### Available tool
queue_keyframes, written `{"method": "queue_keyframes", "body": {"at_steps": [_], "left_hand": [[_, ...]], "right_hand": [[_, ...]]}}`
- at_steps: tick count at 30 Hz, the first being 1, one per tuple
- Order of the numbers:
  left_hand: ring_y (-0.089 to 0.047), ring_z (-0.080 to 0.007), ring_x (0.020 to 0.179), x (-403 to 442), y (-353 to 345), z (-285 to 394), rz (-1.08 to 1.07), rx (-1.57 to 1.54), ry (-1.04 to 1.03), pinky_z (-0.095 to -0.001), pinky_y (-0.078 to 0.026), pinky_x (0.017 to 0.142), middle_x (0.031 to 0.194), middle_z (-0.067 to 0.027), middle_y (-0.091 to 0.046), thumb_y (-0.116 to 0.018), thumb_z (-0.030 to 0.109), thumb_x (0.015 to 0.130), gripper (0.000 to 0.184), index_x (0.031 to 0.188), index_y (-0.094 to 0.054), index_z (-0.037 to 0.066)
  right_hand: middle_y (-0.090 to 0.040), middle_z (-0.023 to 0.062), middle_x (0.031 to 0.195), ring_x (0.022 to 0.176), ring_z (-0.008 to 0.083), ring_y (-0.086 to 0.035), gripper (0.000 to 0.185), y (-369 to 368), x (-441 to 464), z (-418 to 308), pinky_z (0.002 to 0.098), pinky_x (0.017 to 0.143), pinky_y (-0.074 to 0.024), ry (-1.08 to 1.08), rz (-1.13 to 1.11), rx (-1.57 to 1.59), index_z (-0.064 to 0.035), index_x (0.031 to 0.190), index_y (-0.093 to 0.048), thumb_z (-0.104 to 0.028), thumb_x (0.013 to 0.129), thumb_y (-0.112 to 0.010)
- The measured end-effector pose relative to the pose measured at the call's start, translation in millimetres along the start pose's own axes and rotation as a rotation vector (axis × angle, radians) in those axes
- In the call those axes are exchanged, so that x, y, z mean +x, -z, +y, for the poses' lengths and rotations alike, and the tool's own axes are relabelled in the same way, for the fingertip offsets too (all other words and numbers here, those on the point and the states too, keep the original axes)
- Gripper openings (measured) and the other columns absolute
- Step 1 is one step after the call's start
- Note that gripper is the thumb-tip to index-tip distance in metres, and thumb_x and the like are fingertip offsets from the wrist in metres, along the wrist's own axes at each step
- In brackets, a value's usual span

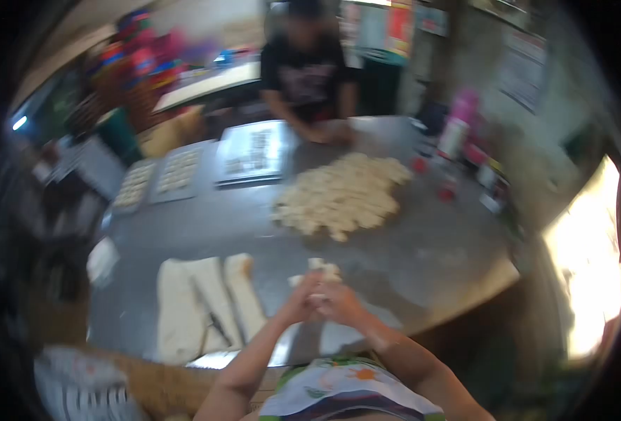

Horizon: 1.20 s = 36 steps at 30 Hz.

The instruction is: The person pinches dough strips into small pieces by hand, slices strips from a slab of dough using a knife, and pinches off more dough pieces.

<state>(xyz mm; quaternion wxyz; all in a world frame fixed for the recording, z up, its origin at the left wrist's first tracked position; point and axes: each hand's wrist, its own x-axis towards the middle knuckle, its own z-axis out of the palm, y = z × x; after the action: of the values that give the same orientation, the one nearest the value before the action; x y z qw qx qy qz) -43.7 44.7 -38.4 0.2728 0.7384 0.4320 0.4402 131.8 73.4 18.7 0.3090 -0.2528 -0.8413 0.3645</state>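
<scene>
My left hand and my right hand are close together over the near part of the metal table, both closed around small pale dough pieces that show just beyond the fingers. To their left lie long flat strips of dough, with a dark knife-like tool resting on them. Beyond my hands is a big heap of cut dough pieces. Blur hides the finer detail of my fingers.
A co-worker in a dark shirt stands across the metal table. Trays with small dough pieces sit at the far left, beside a shiny tray stack. Bottles stand at the right edge, a white bag at the left edge.
</scene>
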Motion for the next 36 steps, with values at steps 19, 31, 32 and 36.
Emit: {"method": "queue_keyframes", "body": {"at_steps": [19, 31, 32, 36], "left_hand": [[-0.068, -0.0277, 0.094, 7.4, -1.5, 48.4, 0.382, -0.016, -0.025, -0.0407, -0.052, 0.081, 0.093, -0.0151, -0.070, -0.065, 0.010, 0.086, 0.040, 0.126, -0.066, 0.012], [-0.067, -0.0204, 0.099, 1.8, 11.0, 66.2, -0.063, 0.054, 0.222, -0.0333, -0.051, 0.087, 0.099, -0.0085, -0.070, -0.070, 0.013, 0.086, 0.031, 0.117, -0.065, 0.008], [-0.065, -0.0195, 0.099, -3.1, 13.6, 47.6, 0.136, -0.275, 0.353, -0.0326, -0.052, 0.085, 0.103, -0.0068, -0.068, -0.067, 0.015, 0.090, 0.035, 0.123, -0.060, 0.008], [-0.063, -0.0178, 0.097, 12.0, 20.4, 47.0, 0.414, -0.631, 0.322, -0.0319, -0.055, 0.080, 0.110, -0.0053, -0.060, -0.056, 0.013, 0.100, 0.045, 0.142, -0.040, 0.010]], "right_hand": [[-0.066, 0.0183, 0.090, 0.089, 0.0389, -0.065, 0.028, 11.4, 9.6, -15.0, 0.0484, 0.077, -0.0500, -0.033, -0.086, 0.092, -0.0021, 0.105, -0.064, -0.014, 0.081, -0.072], [-0.062, 0.0198, 0.114, 0.102, 0.0395, -0.061, 0.047, 20.0, -5.1, 42.7, 0.0460, 0.085, -0.0502, -0.500, -0.084, -0.438, -0.0042, 0.121, -0.057, -0.030, 0.084, -0.072], [-0.058, 0.0208, 0.121, 0.105, 0.0404, -0.060, 0.052, 20.1, -3.9, 23.9, 0.0452, 0.087, -0.0500, -0.337, -0.038, -0.341, -0.0047, 0.128, -0.053, -0.030, 0.086, -0.071], [-0.049, 0.0234, 0.136, 0.116, 0.0421, -0.056, 0.060, -7.6, 14.4, -18.7, 0.0436, 0.091, -0.0493, -0.377, -0.085, 0.633, -0.0060, 0.142, -0.043, -0.029, 0.092, -0.065]]}}
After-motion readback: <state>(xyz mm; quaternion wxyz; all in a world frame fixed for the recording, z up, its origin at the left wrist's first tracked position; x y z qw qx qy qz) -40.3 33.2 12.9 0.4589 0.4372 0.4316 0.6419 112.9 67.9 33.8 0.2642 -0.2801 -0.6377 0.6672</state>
